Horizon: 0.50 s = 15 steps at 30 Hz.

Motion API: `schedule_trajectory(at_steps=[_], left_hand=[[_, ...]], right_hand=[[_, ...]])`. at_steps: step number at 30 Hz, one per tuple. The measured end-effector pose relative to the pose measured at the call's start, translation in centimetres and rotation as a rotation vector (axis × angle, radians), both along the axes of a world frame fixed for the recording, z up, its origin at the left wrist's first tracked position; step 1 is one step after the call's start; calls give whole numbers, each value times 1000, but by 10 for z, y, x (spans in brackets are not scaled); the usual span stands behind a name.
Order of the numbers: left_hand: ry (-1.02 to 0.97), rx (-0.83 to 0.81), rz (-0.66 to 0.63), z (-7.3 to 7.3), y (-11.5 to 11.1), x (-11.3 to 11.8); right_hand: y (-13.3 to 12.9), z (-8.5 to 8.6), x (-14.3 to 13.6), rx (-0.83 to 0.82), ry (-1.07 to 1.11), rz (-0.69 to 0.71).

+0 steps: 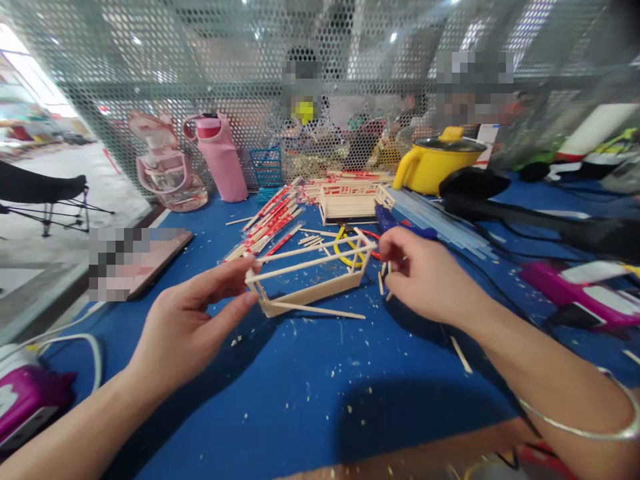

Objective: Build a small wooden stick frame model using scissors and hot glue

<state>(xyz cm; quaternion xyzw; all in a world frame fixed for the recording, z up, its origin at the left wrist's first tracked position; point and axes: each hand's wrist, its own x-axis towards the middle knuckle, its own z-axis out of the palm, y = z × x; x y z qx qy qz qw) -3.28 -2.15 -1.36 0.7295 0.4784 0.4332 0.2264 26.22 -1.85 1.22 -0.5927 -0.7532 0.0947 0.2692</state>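
My left hand pinches the left end of a small frame built from thin wooden sticks, with thumb and fingertips on its corner. The frame tilts a little over the blue tabletop, and a loose-ended stick slants out from its lower left corner. Just beyond the frame's right end is my right hand, fingers curled together; whatever is between them is hidden. Short stick pieces show below those fingers. Behind the frame are a tool with yellow and red handles and a dark blue glue gun, partly covered by my right hand.
A second stick frame stands behind, near red-wrapped stick packs. Translucent glue sticks, a yellow pot and a black-handled item are right. Pink bottles and a phone are left. Perforated metal rises behind.
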Motion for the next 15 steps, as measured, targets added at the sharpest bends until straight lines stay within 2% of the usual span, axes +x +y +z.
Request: schedule_trajectory(at_steps=[2,5,10,15], left_hand=[[-7,-3,-8,0,0,0],[-28,-8,-24,1,0,0],[-74,-9,-59,0,1,1],[-91,-8,-60,1,0,2]], right_hand=[[-12,4,-8,152,-40,145],[-24,-3,-23,173,-204,361],[-18,-26,-36,257,-402,376],[-14,-28,-34,361,-402,386]])
